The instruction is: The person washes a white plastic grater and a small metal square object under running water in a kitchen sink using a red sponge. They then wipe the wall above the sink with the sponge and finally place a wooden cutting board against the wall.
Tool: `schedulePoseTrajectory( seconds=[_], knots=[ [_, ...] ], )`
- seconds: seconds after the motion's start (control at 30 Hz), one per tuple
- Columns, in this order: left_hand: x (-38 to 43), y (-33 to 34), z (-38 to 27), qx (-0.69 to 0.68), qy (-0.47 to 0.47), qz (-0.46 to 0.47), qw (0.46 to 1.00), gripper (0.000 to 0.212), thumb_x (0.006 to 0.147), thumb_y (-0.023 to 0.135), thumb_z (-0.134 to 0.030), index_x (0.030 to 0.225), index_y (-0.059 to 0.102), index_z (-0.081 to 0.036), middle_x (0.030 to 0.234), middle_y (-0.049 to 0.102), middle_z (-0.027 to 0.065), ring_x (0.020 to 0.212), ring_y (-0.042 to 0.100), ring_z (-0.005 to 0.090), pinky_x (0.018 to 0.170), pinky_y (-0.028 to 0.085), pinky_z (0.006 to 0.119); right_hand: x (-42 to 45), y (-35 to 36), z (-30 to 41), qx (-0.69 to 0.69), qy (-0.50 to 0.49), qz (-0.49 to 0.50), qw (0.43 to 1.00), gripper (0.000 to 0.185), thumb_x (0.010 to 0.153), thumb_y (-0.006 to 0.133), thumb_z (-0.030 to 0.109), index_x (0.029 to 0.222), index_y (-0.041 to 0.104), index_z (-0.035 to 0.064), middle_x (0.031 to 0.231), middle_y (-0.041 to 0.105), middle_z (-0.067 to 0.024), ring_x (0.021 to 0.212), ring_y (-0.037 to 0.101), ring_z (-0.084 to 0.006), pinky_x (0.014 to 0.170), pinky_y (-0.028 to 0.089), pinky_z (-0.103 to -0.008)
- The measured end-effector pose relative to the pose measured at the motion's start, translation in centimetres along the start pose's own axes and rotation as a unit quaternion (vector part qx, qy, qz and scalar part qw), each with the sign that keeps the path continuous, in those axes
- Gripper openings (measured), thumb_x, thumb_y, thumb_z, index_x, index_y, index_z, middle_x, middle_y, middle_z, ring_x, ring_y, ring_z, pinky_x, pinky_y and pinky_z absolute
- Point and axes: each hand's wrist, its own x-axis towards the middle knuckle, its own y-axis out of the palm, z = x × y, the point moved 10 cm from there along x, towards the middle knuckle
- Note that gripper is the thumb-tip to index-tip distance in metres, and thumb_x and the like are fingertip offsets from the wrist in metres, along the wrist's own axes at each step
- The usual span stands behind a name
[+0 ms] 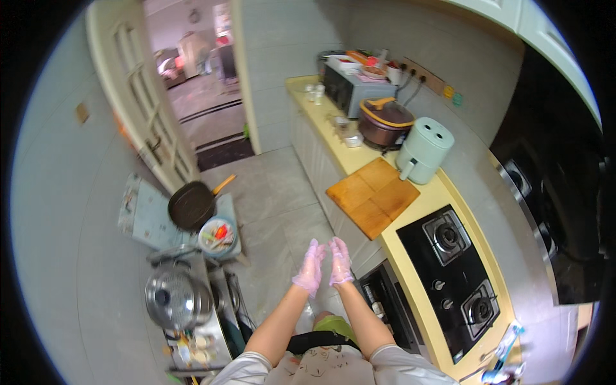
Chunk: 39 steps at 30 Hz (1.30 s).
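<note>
My left hand [310, 267] and my right hand [340, 261] are stretched out over the grey tiled floor, side by side with a gap between them. Both wear thin pinkish see-through disposable gloves, and neither holds anything. Their fingers point away from me, with the palms seemingly turned towards each other. Nearest on the right lies a wooden cutting board [374, 197], its corner jutting past the edge of the yellow countertop [406, 284]. A black two-burner gas hob [428, 240] is set into the counter beyond my right arm.
Behind the board stand a mint-green air fryer [426, 149], a lidded electric pot [382, 127] and a microwave [353, 89]. At left, a frying pan [192, 207] and a bowl of food scraps [207, 243] rest on a chair-like stand; a steel steamer [175, 298] tops a rack. Below the hob, a cabinet compartment [385, 298] stands open.
</note>
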Motion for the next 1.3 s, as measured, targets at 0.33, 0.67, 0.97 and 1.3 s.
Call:
schedulePoseTrajectory(
  seconds=[0.33,0.67,0.97,1.3],
  knots=[
    [20.4,8.7,0.0,0.165,-0.164,0.073,0.970,0.071,0.086,0.022,-0.060,0.134,0.034,-0.009,0.142,0.030,0.0107,0.135,0.010,0.0333,0.104,-0.002,0.054,14.4,-6.1,-7.7,0.425,0.201,-0.021,0.882,0.031,0.086,0.053,0.030,0.112,0.052,0.0145,0.115,0.054,-0.0035,0.108,0.048,-0.0202,0.087,0.039,-0.0438],
    [33.6,12.8,-9.2,0.315,-0.090,0.073,0.942,0.059,0.086,0.041,-0.046,0.131,0.040,-0.008,0.132,0.044,0.0086,0.125,0.035,0.0197,0.104,0.018,0.040,21.8,-4.4,-16.9,0.711,0.123,-0.325,0.612,0.029,0.084,0.059,0.030,0.100,0.055,0.0071,0.095,0.058,-0.0056,0.097,0.051,-0.0234,0.091,0.042,-0.0387],
    [43.8,19.2,-8.5,0.734,0.227,0.208,0.605,0.063,0.084,0.042,-0.044,0.120,0.045,0.007,0.130,0.041,0.0221,0.123,0.035,0.0305,0.105,0.023,0.038,11.6,-2.2,-16.9,0.599,-0.010,-0.525,0.605,0.042,0.089,0.047,0.041,0.118,0.049,0.0102,0.114,0.055,-0.0055,0.105,0.050,-0.0244,0.090,0.041,-0.0389],
    [41.3,18.4,0.9,0.673,-0.001,0.410,0.616,0.054,0.086,0.035,-0.046,0.108,0.054,0.000,0.109,0.054,0.0218,0.097,0.055,0.0282,0.086,0.041,0.038,-5.2,-3.8,-16.4,0.271,0.108,-0.818,0.495,0.055,0.088,0.045,0.050,0.100,0.057,-0.0029,0.094,0.061,-0.0152,0.083,0.058,-0.0265,0.073,0.047,-0.0353]
  ],
)
